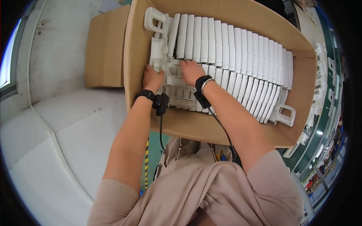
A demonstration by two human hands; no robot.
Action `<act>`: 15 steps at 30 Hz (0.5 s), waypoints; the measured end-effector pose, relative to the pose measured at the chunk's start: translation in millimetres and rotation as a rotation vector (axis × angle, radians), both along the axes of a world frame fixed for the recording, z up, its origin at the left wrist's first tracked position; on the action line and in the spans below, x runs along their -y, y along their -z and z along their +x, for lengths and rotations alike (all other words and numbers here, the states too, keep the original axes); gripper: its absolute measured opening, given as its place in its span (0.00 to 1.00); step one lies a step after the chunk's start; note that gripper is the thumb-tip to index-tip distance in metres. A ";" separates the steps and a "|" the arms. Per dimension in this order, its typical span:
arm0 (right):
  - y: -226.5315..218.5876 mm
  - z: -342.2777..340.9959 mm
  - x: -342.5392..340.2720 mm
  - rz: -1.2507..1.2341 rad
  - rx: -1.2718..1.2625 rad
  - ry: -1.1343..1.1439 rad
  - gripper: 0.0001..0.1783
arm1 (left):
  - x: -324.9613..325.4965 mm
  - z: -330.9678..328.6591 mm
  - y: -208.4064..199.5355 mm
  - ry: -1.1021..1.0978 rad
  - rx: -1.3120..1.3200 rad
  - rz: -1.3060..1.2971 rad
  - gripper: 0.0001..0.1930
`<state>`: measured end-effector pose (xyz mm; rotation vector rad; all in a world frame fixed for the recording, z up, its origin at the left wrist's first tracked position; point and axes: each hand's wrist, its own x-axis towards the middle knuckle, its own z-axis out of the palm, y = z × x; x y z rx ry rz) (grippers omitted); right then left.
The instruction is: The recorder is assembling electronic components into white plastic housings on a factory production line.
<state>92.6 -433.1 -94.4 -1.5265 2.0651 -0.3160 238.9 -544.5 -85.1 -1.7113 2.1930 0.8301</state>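
left hand point(153, 79) and right hand point(192, 71) stretch onto white parts point(206, 39); can't tell either grip.

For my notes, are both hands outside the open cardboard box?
No, the left hand and right hand are inside the open box, at white parts.

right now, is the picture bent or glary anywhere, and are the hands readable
Head view: the carton's edges bow with fisheye distortion, and the corners go black; head view: the window at far left glares; head view: left hand, right hand and white parts look reasonably clear.
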 end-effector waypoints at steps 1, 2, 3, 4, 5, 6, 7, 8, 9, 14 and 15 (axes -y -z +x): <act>2.2 -10.0 2.3 0.050 -0.009 -0.014 0.17 | -1.2 -4.0 -1.9 0.001 0.004 0.007 0.40; 2.7 -17.7 2.4 0.100 -0.020 -0.029 0.14 | -3.6 -9.5 -4.2 0.014 -0.044 0.021 0.39; 1.2 -22.2 -1.4 0.105 -0.022 -0.030 0.14 | -4.4 -13.6 -8.2 0.027 -0.094 0.033 0.39; -15.8 -21.3 -1.7 0.039 -0.060 -0.071 0.12 | -0.8 -7.8 -15.9 0.022 -0.089 0.033 0.39; -32.4 -18.5 -0.8 -0.033 -0.096 -0.117 0.10 | 3.3 2.7 -27.4 0.040 -0.104 0.128 0.38; -44.9 -10.5 -3.3 -0.095 -0.069 -0.132 0.09 | 7.0 15.3 -40.8 0.057 -0.120 0.221 0.36; -51.3 -13.2 -16.7 -0.086 -0.080 -0.137 0.10 | 0.7 14.3 -54.1 0.092 -0.213 0.274 0.32; -60.5 -10.1 -27.0 -0.089 -0.084 -0.148 0.11 | -7.2 21.9 -64.4 0.093 -0.224 0.271 0.32; -64.6 0.7 -34.4 -0.010 -0.026 -0.172 0.11 | -13.2 31.3 -74.5 0.071 -0.341 0.080 0.30; -28.3 36.5 -50.7 0.229 0.022 -0.136 0.13 | -31.7 40.3 -110.8 -0.050 -0.644 0.125 0.25; -15.8 36.1 -52.6 0.155 -0.016 -0.111 0.12 | -36.6 36.6 -111.3 -0.018 -0.579 0.150 0.23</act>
